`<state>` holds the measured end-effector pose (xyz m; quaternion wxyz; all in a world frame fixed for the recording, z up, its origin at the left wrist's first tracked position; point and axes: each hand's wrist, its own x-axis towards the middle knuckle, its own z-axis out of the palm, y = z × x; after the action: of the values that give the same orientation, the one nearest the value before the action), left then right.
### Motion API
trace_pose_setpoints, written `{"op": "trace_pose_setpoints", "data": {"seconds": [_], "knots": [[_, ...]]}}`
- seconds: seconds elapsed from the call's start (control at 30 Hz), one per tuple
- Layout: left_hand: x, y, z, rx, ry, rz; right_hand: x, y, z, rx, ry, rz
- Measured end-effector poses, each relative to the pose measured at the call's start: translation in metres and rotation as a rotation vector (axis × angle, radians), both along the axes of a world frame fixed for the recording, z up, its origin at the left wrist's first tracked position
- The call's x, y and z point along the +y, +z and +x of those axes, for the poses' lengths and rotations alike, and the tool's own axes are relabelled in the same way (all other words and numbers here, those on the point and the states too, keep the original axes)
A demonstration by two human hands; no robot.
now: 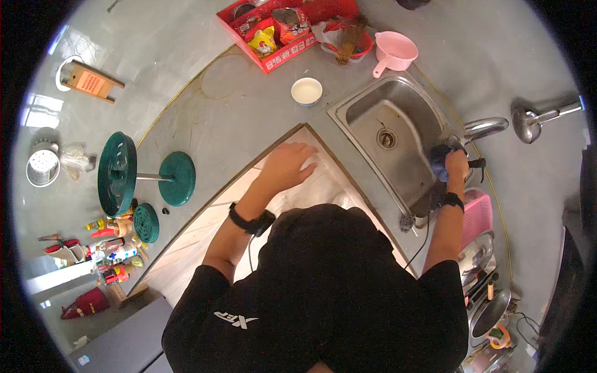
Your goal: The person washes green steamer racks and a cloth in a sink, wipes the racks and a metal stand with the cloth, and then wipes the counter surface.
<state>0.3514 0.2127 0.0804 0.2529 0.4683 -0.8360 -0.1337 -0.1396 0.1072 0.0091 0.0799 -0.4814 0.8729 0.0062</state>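
Note:
My right hand (458, 164) is closed on a dark blue cloth (439, 161) at the right edge of the steel sink (372, 163), just below the base of the faucet (488, 127). Part of the cloth hangs over the basin wall. My left hand (288, 166) hovers in front of the counter edge, fingers stretched out and holding nothing. Beyond it, a white bowl (306, 91) stands upright on the grey counter, left of the sink. A round drain (387, 138) shows in the basin floor.
Behind the bowl stand a red box (289, 57) of packets and a pink ladle (396, 51). On the left are a green two-tier stand (118, 174), a green round piece (146, 222) and several bottles (118, 253). A pink basket (477, 217) and pans (490, 314) line the right side.

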Motion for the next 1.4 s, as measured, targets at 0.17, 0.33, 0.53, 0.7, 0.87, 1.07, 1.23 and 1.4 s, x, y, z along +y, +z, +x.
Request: {"op": "trace_pose_setpoints", "data": {"seconds": [0.17, 0.33, 0.53, 0.7, 0.87, 1.07, 1.23, 1.4], "knots": [[-0.025, -0.017, -0.070, 0.036, -0.181, 0.116, 0.003, -0.008, 0.021, 0.103, -0.008, -0.171], [-0.041, -0.016, -0.105, -0.069, -0.310, 0.287, -0.003, -0.009, -0.016, 0.105, 0.000, -0.104], [-0.058, -0.021, -0.130, -0.122, -0.414, 0.439, 0.004, -0.011, 0.002, 0.015, -0.014, -0.037], [-0.091, -0.036, -0.168, -0.054, -0.496, 0.520, 0.004, 0.015, 0.016, -0.066, -0.137, -0.050], [-0.128, -0.046, -0.233, 0.045, -0.515, 0.733, -0.003, -0.001, 0.020, -0.233, 0.090, -0.430], [-0.127, -0.080, -0.287, 0.440, -0.371, 0.355, -0.014, -0.007, 0.050, -1.587, -0.303, -0.625], [-0.138, -0.072, -0.297, 0.451, -0.196, 0.338, -0.016, -0.003, 0.049, -2.039, -0.441, -0.640], [-0.146, -0.047, -0.309, -0.104, -0.366, 0.257, -0.014, -0.010, 0.023, -1.324, -0.280, -0.472]]}}
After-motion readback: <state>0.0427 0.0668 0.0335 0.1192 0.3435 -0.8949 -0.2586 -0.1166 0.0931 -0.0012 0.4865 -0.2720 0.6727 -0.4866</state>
